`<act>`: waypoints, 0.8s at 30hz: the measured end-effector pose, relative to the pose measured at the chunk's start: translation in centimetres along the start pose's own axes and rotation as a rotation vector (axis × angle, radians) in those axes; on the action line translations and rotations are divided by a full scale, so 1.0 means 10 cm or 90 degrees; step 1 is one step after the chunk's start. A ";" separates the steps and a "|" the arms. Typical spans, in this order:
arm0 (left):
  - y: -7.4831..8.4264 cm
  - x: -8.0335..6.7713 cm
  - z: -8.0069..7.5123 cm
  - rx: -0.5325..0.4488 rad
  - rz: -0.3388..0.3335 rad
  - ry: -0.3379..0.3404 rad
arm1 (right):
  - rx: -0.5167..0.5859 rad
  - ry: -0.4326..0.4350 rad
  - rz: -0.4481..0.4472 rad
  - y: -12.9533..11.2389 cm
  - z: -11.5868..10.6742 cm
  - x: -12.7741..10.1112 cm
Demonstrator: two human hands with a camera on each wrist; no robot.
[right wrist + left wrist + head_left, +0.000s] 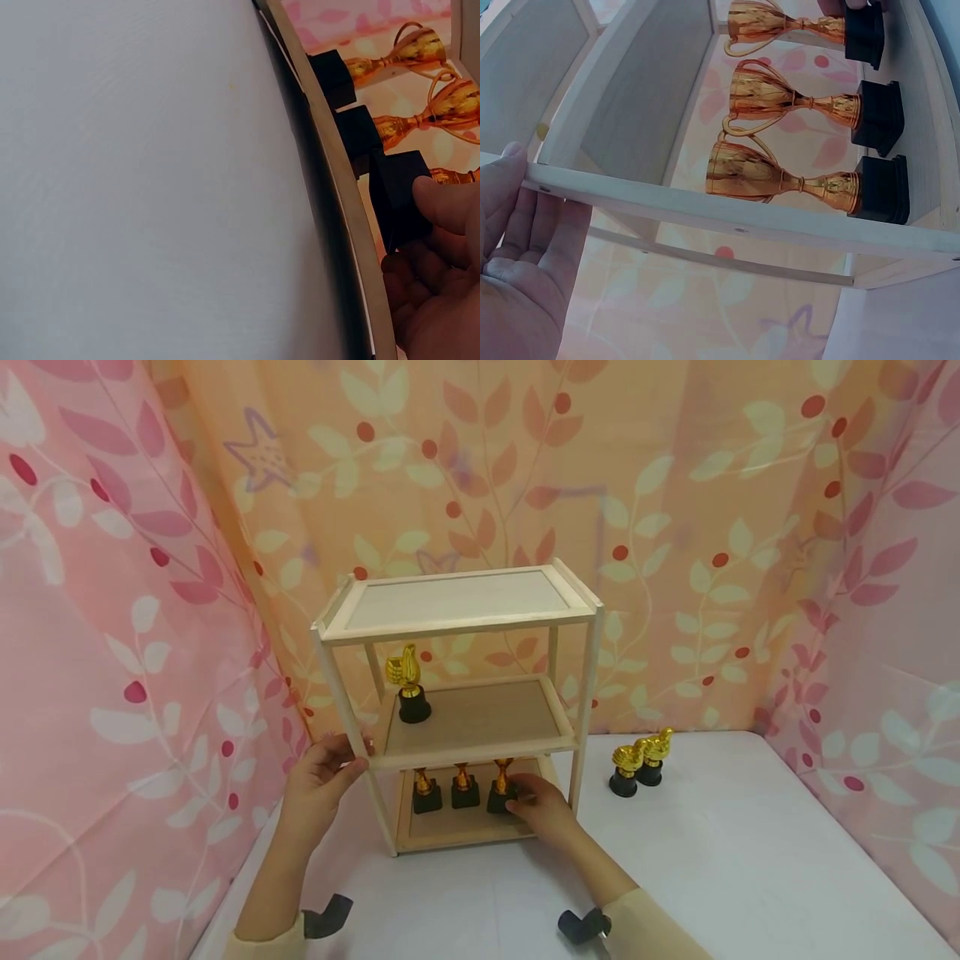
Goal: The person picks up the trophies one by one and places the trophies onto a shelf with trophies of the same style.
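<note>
From my remote seat, the shelf rack [457,627] looked like pale, unpainted wood, smooth and matt, with flat panels of a slightly duller grain. The three cup trophies [780,94] on its lowest shelf had a glossy, metallic gold finish that caught the light, sitting on matt black bases that looked plastic. The thumbs-up trophy [408,689] at 12 o'clock from them shone the same gold. The table [712,860] wore a smooth, matt white cover. The backdrop [675,510] was soft printed cloth.
</note>
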State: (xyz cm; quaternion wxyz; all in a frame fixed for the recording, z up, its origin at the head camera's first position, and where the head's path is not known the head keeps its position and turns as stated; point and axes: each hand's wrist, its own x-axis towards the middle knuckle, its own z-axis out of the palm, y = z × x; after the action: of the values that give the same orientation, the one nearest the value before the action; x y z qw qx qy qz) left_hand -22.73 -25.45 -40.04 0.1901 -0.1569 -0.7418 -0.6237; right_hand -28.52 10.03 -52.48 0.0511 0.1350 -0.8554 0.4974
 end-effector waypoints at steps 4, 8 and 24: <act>0.00 0.00 0.00 0.002 -0.003 0.000 | -0.001 -0.009 0.006 0.01 0.00 0.01; -0.01 0.00 0.00 0.001 -0.001 -0.003 | -0.009 -0.011 0.009 0.03 0.01 0.03; 0.00 0.01 0.00 -0.021 0.009 -0.002 | -0.041 0.013 0.011 -0.02 0.03 0.05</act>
State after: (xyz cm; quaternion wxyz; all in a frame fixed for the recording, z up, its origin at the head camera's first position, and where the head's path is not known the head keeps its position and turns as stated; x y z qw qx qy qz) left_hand -22.84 -25.45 -40.01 0.1907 -0.1662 -0.7306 -0.6342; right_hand -28.99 9.60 -52.37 0.0597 0.1211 -0.8717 0.4711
